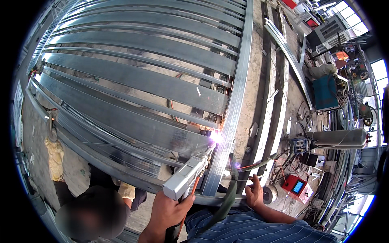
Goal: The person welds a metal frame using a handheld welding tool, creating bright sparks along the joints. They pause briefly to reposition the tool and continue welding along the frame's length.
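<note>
My left hand [171, 210] is wrapped round the handle of a grey, boxy handheld welding gun [183, 177]. Its nozzle meets a joint between a wide flat metal slat [178, 135] and the long side rail [242, 60] of a metal frame. A bright white-violet flare [216, 137] glows there, hiding the joint itself. An orange hose runs down beside the gun's handle. My right hand [255, 195] rests near the frame's near edge, fingers apart and nothing visible in them. Between my arms hangs a thick green-sheathed cable [227, 198].
At lower left a co-worker's yellow-gloved hand [55, 156] is by the frame's near beam [101, 164]. To the right lie long metal bars [265, 121], a wire spool [270, 194], a red box with a screen [295, 185], a gas cylinder [340, 138] and a teal machine [325, 92].
</note>
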Available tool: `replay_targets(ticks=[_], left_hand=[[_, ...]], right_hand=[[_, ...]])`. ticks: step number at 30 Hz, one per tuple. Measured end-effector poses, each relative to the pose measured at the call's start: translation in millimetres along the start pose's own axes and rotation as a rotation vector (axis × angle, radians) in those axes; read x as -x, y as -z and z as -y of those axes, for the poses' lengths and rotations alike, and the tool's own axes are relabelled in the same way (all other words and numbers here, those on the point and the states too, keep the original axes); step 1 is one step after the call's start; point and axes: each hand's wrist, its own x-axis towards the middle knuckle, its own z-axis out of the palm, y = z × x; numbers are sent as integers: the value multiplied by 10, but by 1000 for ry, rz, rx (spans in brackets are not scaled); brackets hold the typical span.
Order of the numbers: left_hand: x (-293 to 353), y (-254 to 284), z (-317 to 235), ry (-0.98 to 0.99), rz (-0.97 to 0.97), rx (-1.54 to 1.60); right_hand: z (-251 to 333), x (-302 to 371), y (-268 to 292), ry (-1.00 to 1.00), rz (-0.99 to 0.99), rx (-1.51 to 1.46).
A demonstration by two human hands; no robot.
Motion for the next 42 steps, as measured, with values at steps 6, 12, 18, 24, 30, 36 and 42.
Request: replay_targets(ticks=[6, 12, 18, 24, 30, 36, 42], left_hand=[[32, -10, 9, 79, 5, -3], [51, -29, 41, 79, -8, 26], [51, -21, -20, 4, -33, -28], [75, -25, 38, 37, -6, -21], [92, -37, 83, 89, 8, 42], [119, -19, 50, 109, 7, 17], [143, -26, 77, 145, 8, 27]], right_hand=[[129, -6, 25, -33, 12, -26], [85, 3, 26, -36, 22, -16], [117, 2, 29, -18, 6, -23], [112, -5, 23, -33, 6, -30], [60, -22, 2, -28, 5, -35], [10, -13, 3, -21, -1, -19], [22, -15, 4, -6, -3, -13]])
